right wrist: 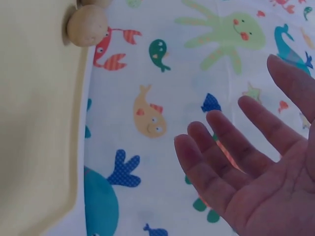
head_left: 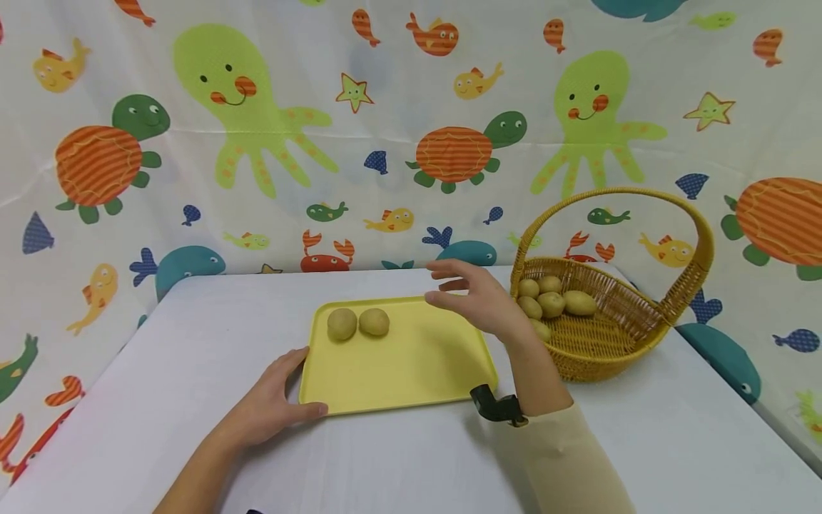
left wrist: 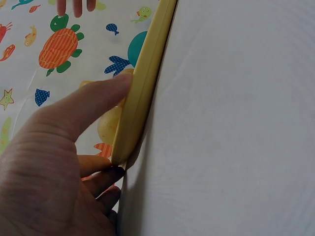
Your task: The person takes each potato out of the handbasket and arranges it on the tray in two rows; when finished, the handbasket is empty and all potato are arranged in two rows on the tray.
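Note:
A yellow tray [head_left: 404, 364] lies on the table, with two potatoes [head_left: 342, 324] side by side near its far left corner. My left hand [head_left: 272, 396] holds the tray at its near left corner, thumb on the front edge and fingers along the left side. In the left wrist view, the thumb [left wrist: 106, 98] presses the tray's rim [left wrist: 140, 93]. My right hand [head_left: 478, 296] is raised over the tray's far right part, fingers spread and nothing in it. To its right stands a wicker basket [head_left: 610, 343] with several potatoes [head_left: 551, 304] heaped at its left end.
The basket's tall arched handle [head_left: 616, 191] rises beside the right forearm. A black strap-mounted device [head_left: 497, 405] sits on the right wrist. Behind the white-covered table [head_left: 385, 464] hangs a cloth printed with sea animals [head_left: 398, 86].

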Demonstrator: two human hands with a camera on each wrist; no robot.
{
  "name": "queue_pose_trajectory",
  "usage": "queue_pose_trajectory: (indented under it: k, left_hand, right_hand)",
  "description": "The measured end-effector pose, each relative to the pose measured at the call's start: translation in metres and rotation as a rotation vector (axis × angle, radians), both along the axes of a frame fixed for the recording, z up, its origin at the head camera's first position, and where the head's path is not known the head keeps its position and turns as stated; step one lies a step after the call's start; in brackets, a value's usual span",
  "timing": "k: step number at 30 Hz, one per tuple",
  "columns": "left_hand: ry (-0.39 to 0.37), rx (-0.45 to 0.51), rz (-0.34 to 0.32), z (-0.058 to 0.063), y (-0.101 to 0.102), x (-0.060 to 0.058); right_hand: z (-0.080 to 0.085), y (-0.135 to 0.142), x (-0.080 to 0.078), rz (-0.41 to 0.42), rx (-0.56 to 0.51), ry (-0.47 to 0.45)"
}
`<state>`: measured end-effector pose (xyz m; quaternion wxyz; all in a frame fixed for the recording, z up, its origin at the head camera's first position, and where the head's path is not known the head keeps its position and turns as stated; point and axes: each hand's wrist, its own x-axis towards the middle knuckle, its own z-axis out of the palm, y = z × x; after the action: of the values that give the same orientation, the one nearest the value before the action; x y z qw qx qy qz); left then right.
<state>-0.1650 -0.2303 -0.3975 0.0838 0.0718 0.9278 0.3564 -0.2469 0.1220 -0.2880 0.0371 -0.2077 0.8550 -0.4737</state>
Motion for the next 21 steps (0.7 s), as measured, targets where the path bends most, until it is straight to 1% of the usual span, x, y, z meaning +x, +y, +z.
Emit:
queue_pose_trajectory:
  k: [9,16,21]
  left_hand:
    - [-0.003,-0.011,0.005,-0.002,-0.002,0.002]
    - [-0.002,-0.014,0.008,0.0,-0.002,0.0]
    - [-0.003,0.009,0.004,-0.001,0.0,-0.001]
  right_hand:
    - [0.004,0.029,0.008,-0.014,-0.002,0.017]
    - [0.005,0.055,0.011,-0.021,-0.012,0.02]
    - [0.011,0.075,0.012,-0.029,0.027,0.027]
